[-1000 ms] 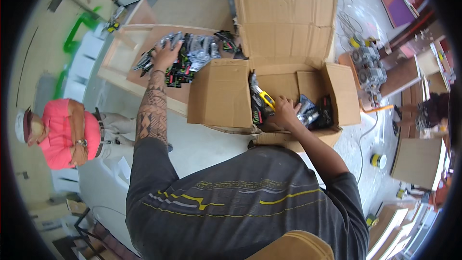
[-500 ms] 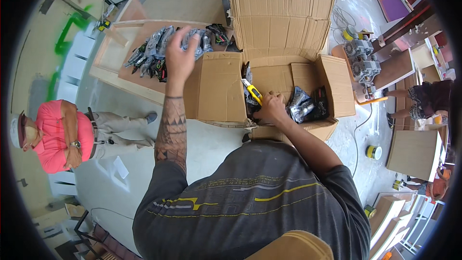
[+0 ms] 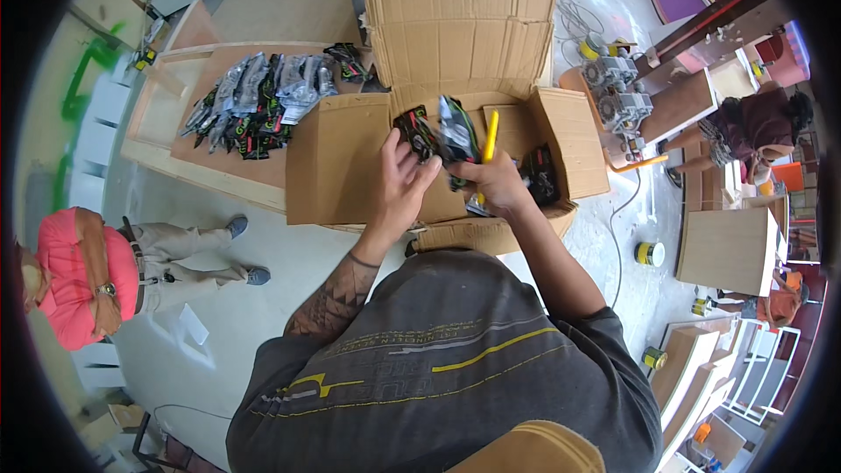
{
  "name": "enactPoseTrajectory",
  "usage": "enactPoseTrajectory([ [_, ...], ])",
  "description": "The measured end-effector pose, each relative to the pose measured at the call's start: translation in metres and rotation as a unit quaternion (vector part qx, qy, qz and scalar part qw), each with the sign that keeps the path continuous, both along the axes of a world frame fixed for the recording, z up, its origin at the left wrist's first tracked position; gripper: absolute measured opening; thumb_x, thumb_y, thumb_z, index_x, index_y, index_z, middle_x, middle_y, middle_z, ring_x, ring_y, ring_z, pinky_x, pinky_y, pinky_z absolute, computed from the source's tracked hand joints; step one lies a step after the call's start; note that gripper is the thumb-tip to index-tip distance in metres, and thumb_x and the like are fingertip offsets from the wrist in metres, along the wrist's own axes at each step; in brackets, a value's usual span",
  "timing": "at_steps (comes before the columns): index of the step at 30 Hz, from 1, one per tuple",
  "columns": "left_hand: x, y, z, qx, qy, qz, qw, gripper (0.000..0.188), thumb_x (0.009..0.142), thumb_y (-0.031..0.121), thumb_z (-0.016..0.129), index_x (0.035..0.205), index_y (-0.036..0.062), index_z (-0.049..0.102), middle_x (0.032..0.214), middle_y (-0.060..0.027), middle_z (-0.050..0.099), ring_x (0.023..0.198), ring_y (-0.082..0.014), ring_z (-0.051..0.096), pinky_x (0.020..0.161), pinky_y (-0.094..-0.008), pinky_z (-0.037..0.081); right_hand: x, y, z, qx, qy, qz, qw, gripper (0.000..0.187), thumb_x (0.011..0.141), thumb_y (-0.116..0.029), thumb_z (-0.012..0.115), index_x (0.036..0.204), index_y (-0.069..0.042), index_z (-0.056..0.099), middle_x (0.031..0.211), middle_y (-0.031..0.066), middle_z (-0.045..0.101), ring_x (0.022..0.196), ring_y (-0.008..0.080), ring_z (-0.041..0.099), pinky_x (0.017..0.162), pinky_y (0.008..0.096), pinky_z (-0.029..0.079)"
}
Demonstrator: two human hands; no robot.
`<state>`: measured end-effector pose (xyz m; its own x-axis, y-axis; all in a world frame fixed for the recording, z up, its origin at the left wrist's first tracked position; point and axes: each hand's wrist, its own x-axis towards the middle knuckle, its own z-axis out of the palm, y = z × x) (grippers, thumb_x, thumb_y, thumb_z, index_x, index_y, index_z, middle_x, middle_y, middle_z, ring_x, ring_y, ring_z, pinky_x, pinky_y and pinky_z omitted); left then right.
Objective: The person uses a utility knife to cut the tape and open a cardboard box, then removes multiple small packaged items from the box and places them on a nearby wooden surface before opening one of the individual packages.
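Note:
Above the open cardboard box (image 3: 337, 162), my left hand (image 3: 401, 186) has its fingers and thumb at a black plastic packet (image 3: 417, 133) with green and red print, gripping its lower end. Close beside it, my right hand (image 3: 501, 184) is closed on a second packet (image 3: 457, 133), black and silvery and a little blurred. A yellow utility knife (image 3: 491, 137) sticks up from that same hand. More black packets (image 3: 540, 173) lie inside the box at its right side.
Many silver and black packets (image 3: 254, 105) are spread on a wooden panel to the left. A person in a pink shirt (image 3: 88, 276) stands at left with arms folded. Grey motors (image 3: 618, 92), a cable and paint cans (image 3: 649, 254) are at right, with another person (image 3: 762, 127) beyond.
My left hand has come from above the packet pile to the box and a packet. My right hand has risen out of the box with a packet, still holding the knife.

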<state>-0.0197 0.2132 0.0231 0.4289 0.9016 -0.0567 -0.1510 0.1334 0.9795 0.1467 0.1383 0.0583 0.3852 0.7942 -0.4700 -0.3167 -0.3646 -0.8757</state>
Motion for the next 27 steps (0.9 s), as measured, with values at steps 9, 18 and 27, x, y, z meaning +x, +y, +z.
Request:
enactPoseTrajectory([
  [9, -0.025, 0.115, 0.062, 0.049, -0.085, 0.144, 0.985, 0.045, 0.095, 0.02, 0.08, 0.13, 0.0004, 0.061, 0.112, -0.0038, 0.068, 0.098, -0.0145, 0.065, 0.087, -0.0307, 0.053, -0.023, 0.047, 0.01, 0.147, -0.057, -0.047, 0.986, 0.036, 0.099, -0.018, 0.074, 0.124, 0.008, 0.072, 0.096, 0.0066, 0.074, 0.079, 0.0101, 0.065, 0.072, 0.0297, 0.056],
  [18, -0.141, 0.333, 0.057, 0.361, 0.407, 0.326, 0.773, 0.09, 0.084, 0.042, 0.084, 0.15, -0.0045, 0.045, 0.144, -0.0323, 0.056, 0.133, -0.0491, 0.054, 0.113, -0.0502, 0.044, -0.008, 0.097, -0.137, -0.099, -0.522, 0.052, 0.846, 0.06, 0.076, -0.041, 0.091, 0.108, 0.002, 0.064, 0.107, 0.0254, 0.071, 0.102, 0.041, 0.072, 0.086, 0.0511, 0.058],
  [27, -0.208, 0.403, -0.015, 0.282, 0.62, 0.068, 0.729, 0.094, 0.089, 0.061, 0.071, 0.147, -0.0095, 0.05, 0.142, -0.0357, 0.059, 0.134, -0.0478, 0.058, 0.113, -0.0504, 0.046, 0.049, 0.07, -0.057, -0.1, -0.471, 0.26, 0.837, 0.061, 0.068, -0.031, 0.095, 0.112, 0.001, 0.067, 0.101, 0.0248, 0.073, 0.1, 0.0403, 0.072, 0.088, 0.047, 0.056],
])
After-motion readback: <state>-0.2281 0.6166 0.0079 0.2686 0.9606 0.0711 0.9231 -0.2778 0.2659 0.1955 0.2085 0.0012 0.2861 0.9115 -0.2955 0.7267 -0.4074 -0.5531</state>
